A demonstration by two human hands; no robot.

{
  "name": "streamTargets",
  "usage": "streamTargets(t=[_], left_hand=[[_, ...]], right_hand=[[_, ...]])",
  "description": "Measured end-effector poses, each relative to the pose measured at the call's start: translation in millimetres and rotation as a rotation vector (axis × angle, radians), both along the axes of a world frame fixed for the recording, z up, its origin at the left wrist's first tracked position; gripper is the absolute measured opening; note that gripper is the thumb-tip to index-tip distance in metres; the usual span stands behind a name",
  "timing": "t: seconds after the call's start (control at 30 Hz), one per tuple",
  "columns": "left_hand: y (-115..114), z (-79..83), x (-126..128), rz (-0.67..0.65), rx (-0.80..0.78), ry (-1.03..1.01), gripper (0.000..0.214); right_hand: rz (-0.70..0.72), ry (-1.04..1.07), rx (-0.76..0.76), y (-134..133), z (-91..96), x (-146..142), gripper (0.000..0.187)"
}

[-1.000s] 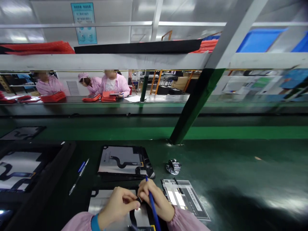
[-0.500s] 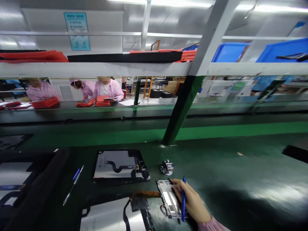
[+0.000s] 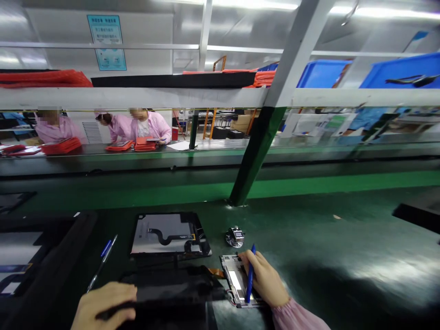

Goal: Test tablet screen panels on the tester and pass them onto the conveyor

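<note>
In the head view, the left hand [image 3: 105, 307] lies at the near edge of the green counter [image 3: 326, 238], fingers curled over the left end of a dark flat panel [image 3: 172, 291] that it grips and holds in front of the person. The right hand [image 3: 263, 279] rests just right of that panel, on a small metal board [image 3: 233, 282] lying flat on the counter; its fingers are closed around a blue pen [image 3: 250, 275] that stands tilted, tip down near the board. An orange flex strip [image 3: 216, 272] runs between the dark panel and the board. Behind them lies 1 open tablet back [image 3: 168, 233], with a small metal clip [image 3: 234, 237] to its right. A second blue pen [image 3: 102, 261] lies toward the left, beside a black tray [image 3: 51, 266] at the left edge.
</note>
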State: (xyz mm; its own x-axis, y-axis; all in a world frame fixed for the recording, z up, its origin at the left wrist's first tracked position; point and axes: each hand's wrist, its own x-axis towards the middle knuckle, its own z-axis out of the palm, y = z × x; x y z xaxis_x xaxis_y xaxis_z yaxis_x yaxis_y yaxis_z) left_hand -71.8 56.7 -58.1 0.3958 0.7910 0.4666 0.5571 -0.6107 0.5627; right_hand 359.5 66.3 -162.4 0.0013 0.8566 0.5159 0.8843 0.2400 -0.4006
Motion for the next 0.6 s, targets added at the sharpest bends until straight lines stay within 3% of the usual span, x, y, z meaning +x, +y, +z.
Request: streamTargets(t=[0.1,0.23,0.33,0.43,0.6], left_hand=[[24.9,20.7,14.6,0.095,-0.198,-0.105,0.009],[46.7,29.3,29.2,0.192,-0.336,-0.267,0.025],[57.9,21.8,39.1,0.256,-0.352,-0.421,0.041],[65.1,5.2,47.4,0.335,-0.321,-0.559,0.047],[68.7,-20.5,51.5,0.308,-0.219,-0.647,0.041]], right_hand=[[-0.008,-0.015,0.002,0.2,-2.5,1.1,0.021],[0.013,0.03,0.035,-0.7,0.2,2.9,0.02],[-0.008,0.12,0.126,-1.5,9.5,-7.9,0.019],[-0.026,0.251,0.167,2.2,25.6,-37.4,0.016],[0.088,0.443,0.137,28.8,46.1,-97.8,0.045]])
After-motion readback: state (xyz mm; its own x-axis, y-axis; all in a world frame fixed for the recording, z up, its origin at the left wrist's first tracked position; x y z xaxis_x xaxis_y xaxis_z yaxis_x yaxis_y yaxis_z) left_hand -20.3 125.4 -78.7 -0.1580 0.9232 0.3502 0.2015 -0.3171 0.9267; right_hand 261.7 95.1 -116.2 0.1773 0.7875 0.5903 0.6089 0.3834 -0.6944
